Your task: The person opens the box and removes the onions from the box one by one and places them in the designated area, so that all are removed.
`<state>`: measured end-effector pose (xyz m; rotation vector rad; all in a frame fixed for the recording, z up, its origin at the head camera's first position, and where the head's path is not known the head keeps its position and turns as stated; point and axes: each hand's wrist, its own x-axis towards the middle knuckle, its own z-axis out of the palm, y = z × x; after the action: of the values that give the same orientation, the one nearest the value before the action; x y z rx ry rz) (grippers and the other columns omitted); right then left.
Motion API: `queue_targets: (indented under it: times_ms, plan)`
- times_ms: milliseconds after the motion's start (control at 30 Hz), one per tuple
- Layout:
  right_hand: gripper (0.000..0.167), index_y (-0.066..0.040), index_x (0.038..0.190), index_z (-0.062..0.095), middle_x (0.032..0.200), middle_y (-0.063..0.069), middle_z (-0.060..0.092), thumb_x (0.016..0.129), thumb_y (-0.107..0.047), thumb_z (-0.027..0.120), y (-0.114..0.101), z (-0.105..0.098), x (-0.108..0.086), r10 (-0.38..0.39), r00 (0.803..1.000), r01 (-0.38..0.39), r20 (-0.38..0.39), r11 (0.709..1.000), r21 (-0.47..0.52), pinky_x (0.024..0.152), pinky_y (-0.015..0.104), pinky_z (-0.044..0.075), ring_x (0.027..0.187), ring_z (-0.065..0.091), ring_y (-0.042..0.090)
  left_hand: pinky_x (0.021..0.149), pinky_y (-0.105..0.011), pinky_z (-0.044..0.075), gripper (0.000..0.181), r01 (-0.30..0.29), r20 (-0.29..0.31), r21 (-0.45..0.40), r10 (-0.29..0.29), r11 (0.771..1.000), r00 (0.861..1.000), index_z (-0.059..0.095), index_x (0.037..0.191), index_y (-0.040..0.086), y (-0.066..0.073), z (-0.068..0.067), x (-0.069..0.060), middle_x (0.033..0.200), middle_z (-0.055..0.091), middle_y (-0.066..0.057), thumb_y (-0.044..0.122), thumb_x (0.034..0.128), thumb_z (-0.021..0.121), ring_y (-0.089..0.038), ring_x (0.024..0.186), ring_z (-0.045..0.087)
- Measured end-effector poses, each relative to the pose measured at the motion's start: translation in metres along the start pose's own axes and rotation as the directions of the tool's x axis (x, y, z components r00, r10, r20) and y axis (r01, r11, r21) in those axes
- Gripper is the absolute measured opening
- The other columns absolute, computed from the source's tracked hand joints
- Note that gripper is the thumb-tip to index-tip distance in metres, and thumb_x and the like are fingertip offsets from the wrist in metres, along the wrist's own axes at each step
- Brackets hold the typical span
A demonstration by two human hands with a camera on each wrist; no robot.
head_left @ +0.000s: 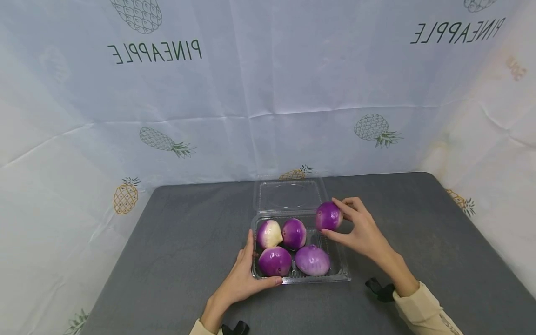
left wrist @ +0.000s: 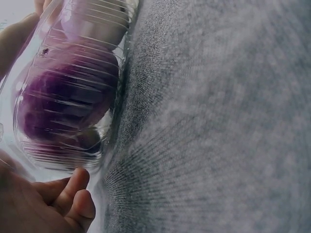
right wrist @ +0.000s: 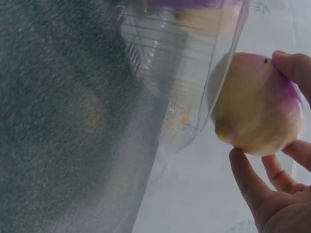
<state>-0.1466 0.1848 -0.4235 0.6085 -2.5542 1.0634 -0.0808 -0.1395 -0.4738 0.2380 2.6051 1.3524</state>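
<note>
A clear plastic container (head_left: 340, 273) stands on the table and holds several glossy purple-and-white onions. Among them are a whitish-topped onion (head_left: 269, 233) at the back left and a paler, streaked onion (head_left: 312, 260) at the front right. My left hand (head_left: 240, 279) frames the container's front left corner, index finger straight along its side and thumb along the front edge. Over the back right part, my right hand (head_left: 362, 228) pinches another onion (head_left: 328, 216) between thumb and fingers. The right wrist view shows that onion's (right wrist: 257, 104) pale underside, beside the container wall.
The container's hinged clear lid (head_left: 290, 194) lies folded back behind it. Under everything is a dark grey tabletop (head_left: 192, 232) with rounded far corners. A pale cloth (head_left: 268, 83) printed with pineapples hangs behind and at both sides.
</note>
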Motion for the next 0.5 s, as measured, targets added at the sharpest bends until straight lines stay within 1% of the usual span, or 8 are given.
queue_targets:
  times_ms: [100,200,333,433,500]
  plan:
    - [0.073,0.004,0.134,0.062,0.114,0.017,0.051,0.072,-0.015,0.094,0.0026,-0.0010,-0.0011,-0.001,1.000,0.001,0.003,1.000,0.003,0.081,0.050,0.061,0.099,0.073,0.036,0.110,-0.062,0.041,0.137,0.002,0.003,-0.001,-0.002,1.000,1.000,-0.007,0.166,0.022,0.0002,-0.0002,-0.0003,0.168,0.024,-0.018,0.055,0.0721,0.088,-0.030,0.139,0.047]
    - [0.071,0.002,0.134,0.061,0.122,0.021,0.058,0.072,-0.015,0.094,0.0045,-0.0025,-0.0006,0.008,1.000,-0.009,0.025,0.999,0.032,0.083,0.048,0.061,0.101,0.072,0.035,0.110,-0.062,0.041,0.137,0.003,0.003,-0.003,-0.003,1.000,1.000,-0.006,0.166,0.022,0.0004,-0.0003,-0.0003,0.168,0.024,-0.018,0.055,0.0723,0.088,-0.030,0.139,0.047]
    - [0.075,0.001,0.137,0.055,0.130,0.024,0.063,0.074,-0.017,0.092,0.0061,-0.0041,-0.0009,0.034,0.997,-0.037,0.062,0.998,0.044,0.083,0.049,0.061,0.105,0.071,0.038,0.110,-0.062,0.041,0.137,0.001,0.004,-0.002,-0.001,1.000,1.000,-0.007,0.166,0.022,0.0002,-0.0001,-0.0002,0.169,0.023,-0.017,0.055,0.0725,0.088,-0.030,0.139,0.047]
    - [0.081,0.001,0.143,0.051,0.128,0.023,0.062,0.075,-0.017,0.092,0.0075,-0.0052,-0.0017,0.045,0.996,-0.047,0.076,0.998,0.034,0.083,0.048,0.061,0.105,0.071,0.038,0.110,-0.062,0.041,0.137,-0.001,0.004,-0.002,0.001,1.000,1.000,-0.007,0.166,0.022,-0.0002,0.0000,-0.0001,0.169,0.023,-0.017,0.055,0.0725,0.088,-0.030,0.139,0.047]
    - [0.083,0.002,0.144,0.050,0.127,0.022,0.059,0.075,-0.016,0.092,0.0088,-0.0062,-0.0025,0.041,0.997,-0.043,0.071,0.999,0.026,0.083,0.047,0.061,0.105,0.070,0.037,0.110,-0.062,0.041,0.137,-0.002,0.003,-0.001,0.002,1.000,1.000,-0.007,0.166,0.022,-0.0003,0.0001,-0.0001,0.168,0.023,-0.017,0.055,0.0724,0.088,-0.029,0.139,0.047]
